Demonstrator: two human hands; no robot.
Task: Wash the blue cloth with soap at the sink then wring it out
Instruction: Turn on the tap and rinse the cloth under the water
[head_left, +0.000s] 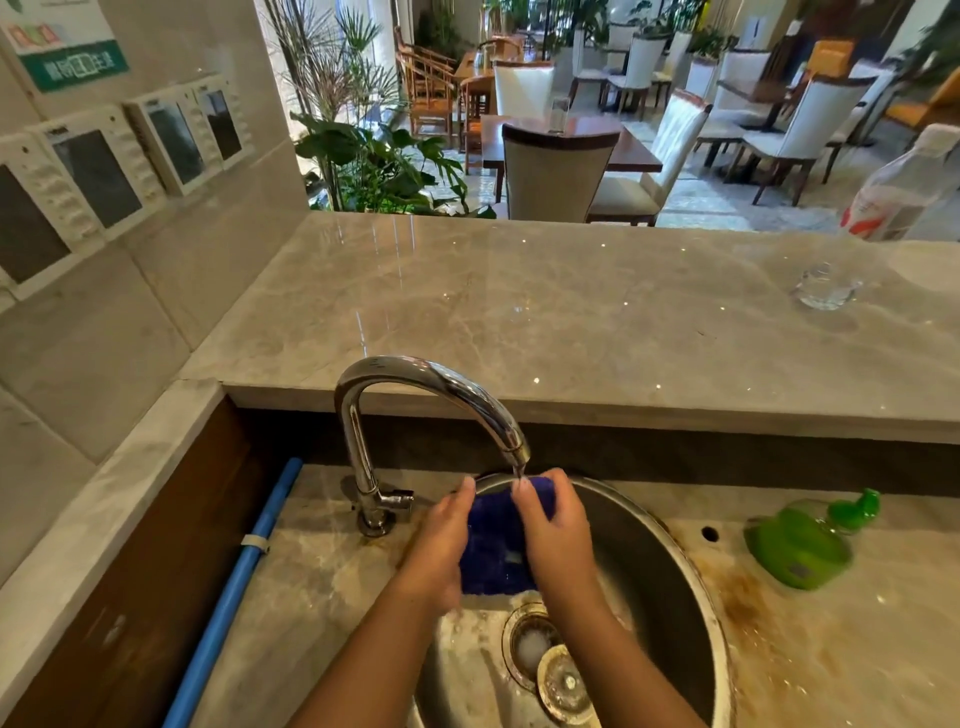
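Observation:
The blue cloth (496, 545) hangs between both hands over the round steel sink (670, 561), right under the spout of the chrome tap (400, 384). A thin stream of water runs from the spout onto the cloth's top edge. My left hand (441, 540) grips the cloth's left side and my right hand (558, 530) grips its right side. A green soap bottle (800, 545) lies on its side on the counter to the right of the sink.
The sink's drain (530, 644) holds foam, with a loose strainer (563, 680) beside it. A blue pipe (239, 582) runs along the left. On the raised marble ledge stand a small glass (826, 288) and a plastic bottle (904, 192). Dining chairs lie beyond.

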